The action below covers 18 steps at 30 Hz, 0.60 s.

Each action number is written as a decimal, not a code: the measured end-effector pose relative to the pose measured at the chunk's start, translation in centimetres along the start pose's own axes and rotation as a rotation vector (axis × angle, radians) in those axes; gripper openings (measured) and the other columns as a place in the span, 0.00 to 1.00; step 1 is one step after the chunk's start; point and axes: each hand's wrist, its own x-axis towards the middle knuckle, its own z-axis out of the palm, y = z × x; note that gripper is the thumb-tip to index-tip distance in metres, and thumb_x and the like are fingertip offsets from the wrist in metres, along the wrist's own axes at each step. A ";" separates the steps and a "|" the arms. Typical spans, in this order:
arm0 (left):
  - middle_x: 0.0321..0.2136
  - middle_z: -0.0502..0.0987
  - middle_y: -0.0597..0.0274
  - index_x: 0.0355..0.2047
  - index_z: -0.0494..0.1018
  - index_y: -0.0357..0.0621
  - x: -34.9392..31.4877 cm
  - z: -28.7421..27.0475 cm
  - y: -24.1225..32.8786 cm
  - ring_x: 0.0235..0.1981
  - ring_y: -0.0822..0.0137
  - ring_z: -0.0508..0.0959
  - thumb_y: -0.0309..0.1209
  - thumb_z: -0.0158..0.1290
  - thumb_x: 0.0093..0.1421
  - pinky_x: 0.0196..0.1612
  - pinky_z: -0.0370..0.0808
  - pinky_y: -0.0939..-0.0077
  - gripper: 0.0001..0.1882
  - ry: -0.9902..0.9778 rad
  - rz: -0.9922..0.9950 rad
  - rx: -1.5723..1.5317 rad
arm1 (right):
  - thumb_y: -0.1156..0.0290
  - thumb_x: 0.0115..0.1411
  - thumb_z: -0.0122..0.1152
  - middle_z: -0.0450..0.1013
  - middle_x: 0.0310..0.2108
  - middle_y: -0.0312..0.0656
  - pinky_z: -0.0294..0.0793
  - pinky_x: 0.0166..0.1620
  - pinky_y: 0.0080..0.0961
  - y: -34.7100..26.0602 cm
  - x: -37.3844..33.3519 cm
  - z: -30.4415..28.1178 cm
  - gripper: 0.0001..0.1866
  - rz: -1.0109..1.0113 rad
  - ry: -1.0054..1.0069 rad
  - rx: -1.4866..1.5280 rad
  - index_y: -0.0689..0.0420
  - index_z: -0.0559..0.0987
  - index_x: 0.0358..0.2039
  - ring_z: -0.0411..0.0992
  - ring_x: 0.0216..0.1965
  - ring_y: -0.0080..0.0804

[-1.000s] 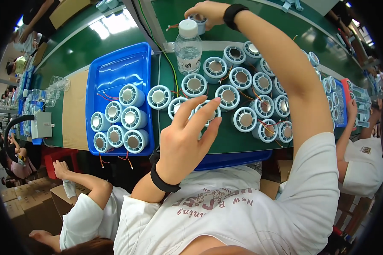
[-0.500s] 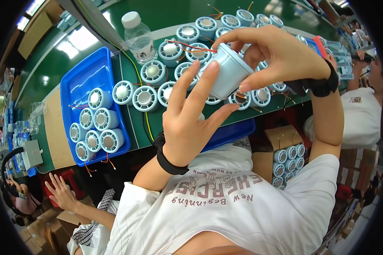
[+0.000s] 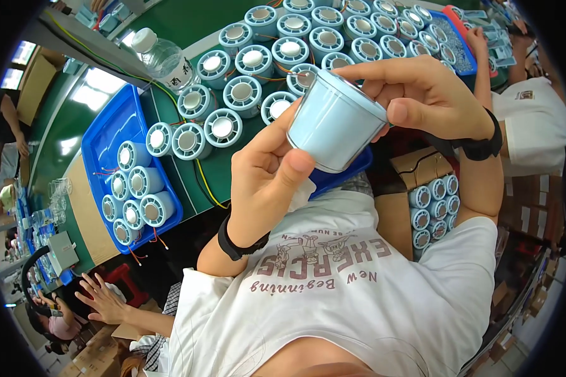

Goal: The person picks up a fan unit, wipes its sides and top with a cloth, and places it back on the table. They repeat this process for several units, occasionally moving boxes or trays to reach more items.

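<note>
Both my hands hold one light-blue tapered cup-shaped housing (image 3: 335,122), tilted, in front of my chest. My left hand (image 3: 267,169) grips its lower left side, thumb near the bottom edge. With fingers over the upper rim and the thumb at its right side, my right hand (image 3: 424,97) closes on it too. Thin red and orange wires show by its upper left. A clear layer seems to wrap its side. Behind it on the green table (image 3: 188,179) stand many similar light-blue housings (image 3: 242,92) with slotted rims and round silver or white centres.
Left of my hands lies a blue tray (image 3: 110,119) with several housings. A clear water bottle (image 3: 163,60) leans near the post. A cardboard box (image 3: 393,220) of housings sits to my lower right. At left, a co-worker's hand (image 3: 104,301) is spread; others work at right.
The housing has come nearer to me and turned so more of its side shows. My left hand has gone from spread fingers to gripping it. The view has shifted too.
</note>
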 end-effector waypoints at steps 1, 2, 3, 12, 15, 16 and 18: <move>0.45 0.78 0.56 0.60 0.63 0.29 -0.1 -0.1 0.0 0.34 0.79 0.76 0.47 0.53 0.65 0.30 0.72 0.87 0.34 -0.006 -0.036 -0.012 | 0.39 0.58 0.58 0.76 0.38 0.41 0.74 0.38 0.20 -0.2 -0.2 0.2 0.44 0.039 0.009 0.041 0.66 0.67 0.60 0.76 0.38 0.25; 0.45 0.78 0.56 0.60 0.63 0.29 -0.2 -0.1 0.1 0.34 0.79 0.76 0.47 0.53 0.65 0.30 0.72 0.87 0.34 -0.014 -0.037 -0.014 | 0.39 0.57 0.60 0.76 0.39 0.41 0.74 0.39 0.20 -0.3 -0.4 0.2 0.44 0.076 0.017 0.077 0.65 0.68 0.60 0.75 0.38 0.25; 0.43 0.79 0.56 0.59 0.64 0.29 -0.4 -0.3 0.2 0.32 0.80 0.76 0.49 0.49 0.66 0.28 0.70 0.88 0.34 -0.016 -0.129 -0.013 | 0.39 0.57 0.60 0.76 0.39 0.41 0.74 0.39 0.20 -0.3 -0.4 0.4 0.44 0.080 0.024 0.074 0.65 0.68 0.60 0.75 0.38 0.25; 0.34 0.81 0.57 0.54 0.69 0.33 0.3 1.2 0.8 0.25 0.83 0.72 0.58 0.28 0.69 0.21 0.62 0.89 0.38 -0.038 -0.558 -0.040 | 0.54 0.46 0.75 0.74 0.40 0.39 0.74 0.36 0.21 0.6 -0.3 1.7 0.39 -0.176 0.087 -0.293 0.58 0.72 0.56 0.72 0.33 0.22; 0.34 0.81 0.56 0.54 0.70 0.34 0.3 0.8 0.5 0.25 0.83 0.72 0.56 0.29 0.70 0.21 0.62 0.89 0.37 -0.059 -0.504 -0.002 | 0.60 0.46 0.75 0.74 0.39 0.40 0.74 0.35 0.20 0.0 -0.3 0.0 0.35 -0.072 0.222 -0.386 0.59 0.73 0.53 0.73 0.33 0.24; 0.34 0.81 0.56 0.54 0.70 0.34 0.3 0.2 0.5 0.25 0.82 0.72 0.54 0.30 0.70 0.22 0.62 0.89 0.35 -0.115 -0.447 0.025 | 0.60 0.47 0.74 0.74 0.39 0.40 0.74 0.36 0.20 -0.3 0.0 -2.0 0.33 0.003 0.268 -0.459 0.59 0.74 0.52 0.73 0.33 0.25; 0.35 0.81 0.56 0.54 0.70 0.34 0.0 -0.5 0.5 0.24 0.82 0.72 0.52 0.32 0.71 0.23 0.63 0.89 0.33 -0.182 -0.391 0.049 | 0.53 0.51 0.70 0.75 0.38 0.43 0.75 0.40 0.24 2.0 0.7 -7.6 0.33 -0.078 0.560 -0.659 0.60 0.74 0.52 0.74 0.35 0.29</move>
